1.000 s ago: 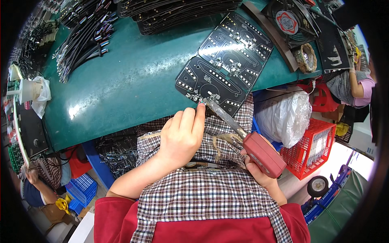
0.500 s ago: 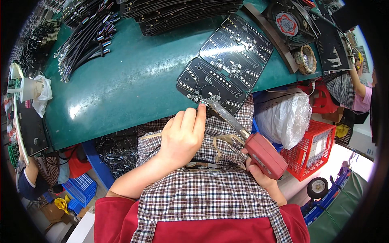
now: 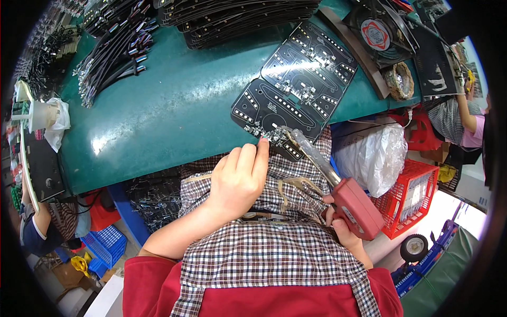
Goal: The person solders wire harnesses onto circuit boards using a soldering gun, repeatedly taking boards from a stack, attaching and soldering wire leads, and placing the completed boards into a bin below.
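A black circuit board panel (image 3: 280, 106) lies slanted at the table's near edge, with rows of white LEDs and clusters of small metallic parts. My left hand (image 3: 238, 177) comes over its near corner, the index finger reaching down onto the small parts (image 3: 269, 138) there. Its other fingers are curled; the thumb is hidden, and whatever they pinch cannot be made out. My right hand (image 3: 346, 232) is wrapped round the red handle of a soldering gun (image 3: 360, 207). The gun's long metal shaft slants up-left, its tip over the board just right of my left fingertip.
Black boards are stacked (image 3: 227, 21) at the back. Bundled black cables (image 3: 113, 63) lie at the far left. A fan (image 3: 372, 34) and a round dish (image 3: 398, 82) stand at the right. Below are a plastic bag (image 3: 372, 153) and a red crate (image 3: 409, 198). Other people work at both sides.
The soldering gun has shifted right in my right hand, and its tip has moved away from my left fingertip. My left hand stays at the same corner of the board.
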Available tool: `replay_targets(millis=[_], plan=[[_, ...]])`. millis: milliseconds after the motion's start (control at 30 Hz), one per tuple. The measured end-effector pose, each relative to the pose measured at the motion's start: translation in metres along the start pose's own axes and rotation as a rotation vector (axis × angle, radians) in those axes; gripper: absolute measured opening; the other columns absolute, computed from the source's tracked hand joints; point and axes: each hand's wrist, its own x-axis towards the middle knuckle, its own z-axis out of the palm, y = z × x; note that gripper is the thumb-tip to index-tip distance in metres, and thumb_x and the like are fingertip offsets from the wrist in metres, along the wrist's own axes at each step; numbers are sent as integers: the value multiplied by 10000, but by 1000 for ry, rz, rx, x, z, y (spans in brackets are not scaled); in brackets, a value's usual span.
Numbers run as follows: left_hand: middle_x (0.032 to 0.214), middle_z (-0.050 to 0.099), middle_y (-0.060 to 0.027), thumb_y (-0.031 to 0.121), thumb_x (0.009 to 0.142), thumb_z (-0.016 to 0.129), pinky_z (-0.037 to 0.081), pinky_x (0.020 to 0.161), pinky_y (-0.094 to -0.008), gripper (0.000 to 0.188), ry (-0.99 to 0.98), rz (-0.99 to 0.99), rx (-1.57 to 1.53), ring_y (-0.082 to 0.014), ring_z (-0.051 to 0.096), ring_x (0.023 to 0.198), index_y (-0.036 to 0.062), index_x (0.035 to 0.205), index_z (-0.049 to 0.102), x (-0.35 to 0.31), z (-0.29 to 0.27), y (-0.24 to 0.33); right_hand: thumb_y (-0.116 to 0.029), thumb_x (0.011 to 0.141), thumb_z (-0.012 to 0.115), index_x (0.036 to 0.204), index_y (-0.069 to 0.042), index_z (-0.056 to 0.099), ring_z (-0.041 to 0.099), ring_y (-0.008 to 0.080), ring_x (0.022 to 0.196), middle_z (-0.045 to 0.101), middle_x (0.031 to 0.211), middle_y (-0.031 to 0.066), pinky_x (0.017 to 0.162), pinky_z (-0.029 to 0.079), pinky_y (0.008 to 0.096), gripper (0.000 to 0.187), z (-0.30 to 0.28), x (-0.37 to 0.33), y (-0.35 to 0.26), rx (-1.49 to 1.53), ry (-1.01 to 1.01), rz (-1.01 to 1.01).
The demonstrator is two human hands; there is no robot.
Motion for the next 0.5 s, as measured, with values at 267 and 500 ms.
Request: replay_targets(millis=[267,500], plan=[[717,491,-44,58,711,686,416,487,-272,299,-34,-80,-80,-162,508,583,1,1000,635,2,-20,-4,-296,816,673,1249,45,446,557,128,715,591,1060,148,621,466,268,597,0,20,-20,590,-49,194],[1005,583,-130,45,778,615,439,782,-391,274,105,-526,156,-318,544,909,11,1048,580,39,-41,-126,-324,853,612,1172,57,447,511,132,550,556,1072,172,550,450,277,524,-4,37,-32,579,89,166]])
